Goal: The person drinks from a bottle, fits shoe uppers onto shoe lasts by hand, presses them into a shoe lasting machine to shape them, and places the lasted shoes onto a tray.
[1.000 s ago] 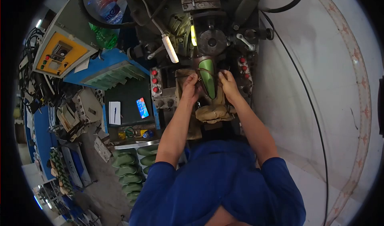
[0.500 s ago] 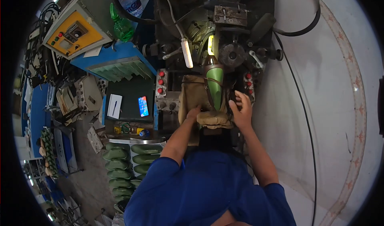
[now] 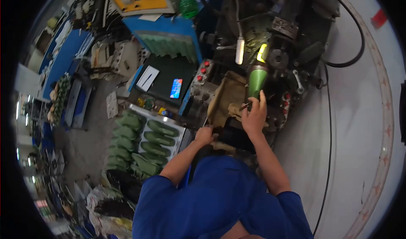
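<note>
A green shoe upper (image 3: pixel 257 81) with a dark brown band sits in the machine (image 3: pixel 272 40), its narrow end pointing toward me. My right hand (image 3: pixel 255 115) is over that narrow end, fingers along its sides, hiding the tip. A small dark piece shows by the thumb; I cannot make out what it is. My left hand (image 3: pixel 204 136) is closed, low beside the tan cloth cover (image 3: pixel 226 96) on the machine's front. What its fingers hold, if anything, is hidden. A lit lamp (image 3: pixel 240 51) hangs left of the upper.
On my left, a metal tray (image 3: pixel 182 131) carries several green shoe pieces (image 3: pixel 157 138). Beyond it, a phone (image 3: pixel 176 88) and a notepad (image 3: pixel 147 78) with a pen lie on a dark surface. Red buttons (image 3: pixel 203 70) flank the machine. A black cable (image 3: pixel 330 125) runs along the right.
My view has turned, shifting the machine right. My right hand has gone from beside the upper onto its narrow end. My left hand has come back toward me from the tan cloth.
</note>
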`<state>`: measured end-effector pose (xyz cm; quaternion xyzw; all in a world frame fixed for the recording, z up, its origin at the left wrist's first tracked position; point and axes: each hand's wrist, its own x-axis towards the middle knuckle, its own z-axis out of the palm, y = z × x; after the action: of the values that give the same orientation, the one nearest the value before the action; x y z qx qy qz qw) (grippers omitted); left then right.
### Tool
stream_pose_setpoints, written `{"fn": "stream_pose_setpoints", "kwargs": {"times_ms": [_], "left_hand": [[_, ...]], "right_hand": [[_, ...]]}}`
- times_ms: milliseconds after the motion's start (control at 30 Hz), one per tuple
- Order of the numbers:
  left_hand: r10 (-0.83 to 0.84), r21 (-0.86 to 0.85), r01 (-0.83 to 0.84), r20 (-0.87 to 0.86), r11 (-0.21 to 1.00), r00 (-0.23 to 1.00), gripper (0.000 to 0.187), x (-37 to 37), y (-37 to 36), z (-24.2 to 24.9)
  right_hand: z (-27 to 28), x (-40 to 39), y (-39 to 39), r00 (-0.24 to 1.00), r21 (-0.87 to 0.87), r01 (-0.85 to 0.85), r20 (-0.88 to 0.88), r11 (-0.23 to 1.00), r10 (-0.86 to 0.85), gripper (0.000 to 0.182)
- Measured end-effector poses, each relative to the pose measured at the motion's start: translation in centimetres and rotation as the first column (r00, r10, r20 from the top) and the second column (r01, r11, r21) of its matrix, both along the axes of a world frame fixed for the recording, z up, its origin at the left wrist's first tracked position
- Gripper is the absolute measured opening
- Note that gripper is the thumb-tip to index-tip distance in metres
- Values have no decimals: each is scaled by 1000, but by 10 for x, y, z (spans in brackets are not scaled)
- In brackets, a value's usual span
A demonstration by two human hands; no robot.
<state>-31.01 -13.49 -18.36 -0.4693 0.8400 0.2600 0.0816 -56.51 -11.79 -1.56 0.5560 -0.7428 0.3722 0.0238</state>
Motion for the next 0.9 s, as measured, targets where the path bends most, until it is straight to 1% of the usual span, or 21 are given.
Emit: {"fn": "stream_pose_setpoints", "kwargs": {"times_ms": [33,67,100,133,200,233,267,300,333,367,433,467,533,567,633,667,733,767,800,867,900], "left_hand": [[204,-6,-207,-130,978,970,45,11,20,14],[392,4,-404,-254,915,884,48,23,40,25],[497,51,-504,-280,862,821,49,39,60,24],[539,48,-546,-256,836,802,49,57,83,17],[804,360,-726,-372,586,464,46,90,134,12],[821,357,-747,-362,560,442,46,102,159,10],[931,630,-696,-323,345,170,43,110,183,16],[974,839,-530,-204,123,-98,40,119,208,22],[976,887,-460,-130,35,-176,34,120,228,40],[972,884,-468,-118,9,-204,34,125,252,37],[923,933,-325,18,-153,-383,33,135,293,12],[917,932,-324,21,-162,-398,33,138,303,5],[908,943,-226,141,-245,-395,33,138,320,-11],[906,946,-216,142,-243,-398,33,143,324,-35],[777,882,-200,245,-427,-580,34,146,322,-83],[778,885,-189,252,-426,-575,34,151,317,-111],[562,903,-65,207,-425,-801,34,157,299,-153],[508,891,-46,215,-452,-834,33,163,284,-160],[517,891,-40,225,-451,-826,33,165,278,-164],[273,956,9,93,-295,-957,33,173,233,-186],[167,983,61,90,-174,-982,33,178,221,-209]], "right_hand": [[2,0,0,1000,-18,-16,-7,1000,15,33],[6,-3,0,1000,-33,-30,-11,999,29,34],[11,-4,0,999,-13,-34,-12,999,33,34],[13,-5,0,998,-20,-43,-47,999,43,35],[12,-7,0,994,-21,-44,-102,999,42,37],[8,-5,3,993,-14,-75,-92,997,74,37],[9,-2,6,992,-12,-67,-105,998,66,37],[7,1,9,991,-10,-59,-119,998,57,36],[11,-4,7,991,-17,-68,-114,998,66,35],[11,-5,8,990,-3,-98,-105,995,97,35],[13,-5,8,990,-23,-74,-121,997,71,33],[11,-5,7,989,-37,-78,-128,996,72,33],[9,-5,7,988,-40,-93,-129,995,87,31],[4,-3,10,988,-57,-92,-133,994,84,30],[-4,-4,8,989,-45,-90,-122,995,84,30],[-8,-3,8,992,-36,-79,-102,996,75,29],[-7,-1,7,991,-28,-76,-110,997,72,28],[-6,0,7,992,-23,-74,-101,997,71,28],[-5,0,11,992,-22,-64,-114,998,61,28],[-5,3,5,986,-19,-84,-147,996,81,26],[-5,2,-1,983,-26,-77,-167,997,71,26]]}}
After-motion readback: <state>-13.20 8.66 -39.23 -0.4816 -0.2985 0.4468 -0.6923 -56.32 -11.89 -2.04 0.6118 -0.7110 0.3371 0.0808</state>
